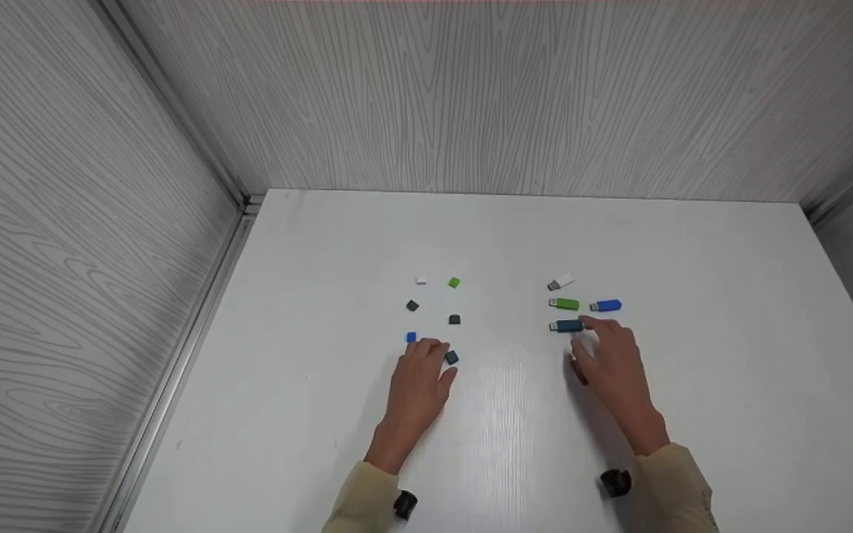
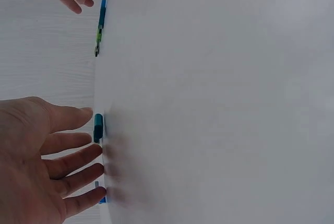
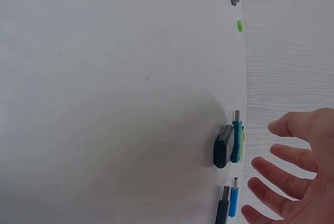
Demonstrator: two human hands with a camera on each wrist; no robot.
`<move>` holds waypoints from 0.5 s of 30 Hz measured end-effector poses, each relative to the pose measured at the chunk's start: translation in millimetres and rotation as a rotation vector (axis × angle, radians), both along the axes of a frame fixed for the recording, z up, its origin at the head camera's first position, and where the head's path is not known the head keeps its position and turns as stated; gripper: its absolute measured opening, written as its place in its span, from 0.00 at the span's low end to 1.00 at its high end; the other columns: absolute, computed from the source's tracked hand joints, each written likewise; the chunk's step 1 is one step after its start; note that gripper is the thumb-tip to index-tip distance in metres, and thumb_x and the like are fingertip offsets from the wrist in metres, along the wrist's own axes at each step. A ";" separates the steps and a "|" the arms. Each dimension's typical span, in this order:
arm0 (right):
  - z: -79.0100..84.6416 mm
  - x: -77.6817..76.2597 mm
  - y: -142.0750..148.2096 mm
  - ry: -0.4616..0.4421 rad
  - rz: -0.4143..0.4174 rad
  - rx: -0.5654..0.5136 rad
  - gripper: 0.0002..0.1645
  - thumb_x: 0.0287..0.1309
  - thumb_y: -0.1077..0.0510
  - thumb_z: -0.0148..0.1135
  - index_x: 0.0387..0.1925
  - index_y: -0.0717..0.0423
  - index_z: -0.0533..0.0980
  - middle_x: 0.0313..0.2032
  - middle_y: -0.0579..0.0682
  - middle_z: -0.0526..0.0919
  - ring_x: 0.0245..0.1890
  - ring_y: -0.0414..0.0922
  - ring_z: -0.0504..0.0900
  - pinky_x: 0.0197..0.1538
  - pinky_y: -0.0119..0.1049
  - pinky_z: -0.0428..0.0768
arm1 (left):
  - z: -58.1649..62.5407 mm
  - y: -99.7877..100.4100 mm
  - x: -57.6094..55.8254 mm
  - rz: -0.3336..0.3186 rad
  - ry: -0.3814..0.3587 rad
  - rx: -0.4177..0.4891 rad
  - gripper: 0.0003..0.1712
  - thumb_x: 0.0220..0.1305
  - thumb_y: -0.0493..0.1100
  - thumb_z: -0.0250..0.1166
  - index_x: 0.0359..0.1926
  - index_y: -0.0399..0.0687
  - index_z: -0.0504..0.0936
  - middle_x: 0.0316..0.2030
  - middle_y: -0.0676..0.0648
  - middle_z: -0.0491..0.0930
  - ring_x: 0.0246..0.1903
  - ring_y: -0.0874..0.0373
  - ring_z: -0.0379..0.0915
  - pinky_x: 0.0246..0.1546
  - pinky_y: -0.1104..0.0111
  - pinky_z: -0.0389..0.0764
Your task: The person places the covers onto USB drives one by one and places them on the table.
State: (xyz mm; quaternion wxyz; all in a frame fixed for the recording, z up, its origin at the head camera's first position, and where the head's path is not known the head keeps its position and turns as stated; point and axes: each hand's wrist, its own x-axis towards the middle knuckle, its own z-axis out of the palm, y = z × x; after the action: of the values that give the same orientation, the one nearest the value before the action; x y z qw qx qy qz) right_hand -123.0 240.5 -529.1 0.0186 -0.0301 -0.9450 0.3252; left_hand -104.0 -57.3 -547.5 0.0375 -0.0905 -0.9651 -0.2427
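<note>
Left hand (image 1: 417,389) and right hand (image 1: 615,377), empty and fingers spread, reach over a white table (image 1: 249,370).
The left is beside a teal cap (image 1: 452,358), the right at the end of a teal stick (image 1: 566,326); a green stick (image 1: 566,303) lies beyond. The step looks like reaching to pick up; the next move calls for narrow pinches.

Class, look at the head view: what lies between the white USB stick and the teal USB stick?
The green USB stick lies between the white USB stick and the teal USB stick; the head view shows this.
</note>
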 end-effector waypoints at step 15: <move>-5.4 -11.3 10.9 -0.012 0.002 -0.050 0.29 0.74 0.56 0.57 0.71 0.62 0.72 0.64 0.66 0.79 0.63 0.63 0.74 0.64 0.60 0.75 | -3.3 -1.2 -7.6 0.020 -0.033 0.111 0.19 0.69 0.42 0.71 0.58 0.41 0.86 0.55 0.43 0.81 0.60 0.49 0.74 0.63 0.54 0.76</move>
State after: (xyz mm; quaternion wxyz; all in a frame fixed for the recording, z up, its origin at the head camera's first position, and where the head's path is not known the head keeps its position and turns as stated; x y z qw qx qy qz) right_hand -134.3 251.4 -534.5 0.0119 -0.0316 -0.9366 0.3487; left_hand -111.7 -58.5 -550.8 0.0289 -0.0747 -0.9515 -0.2971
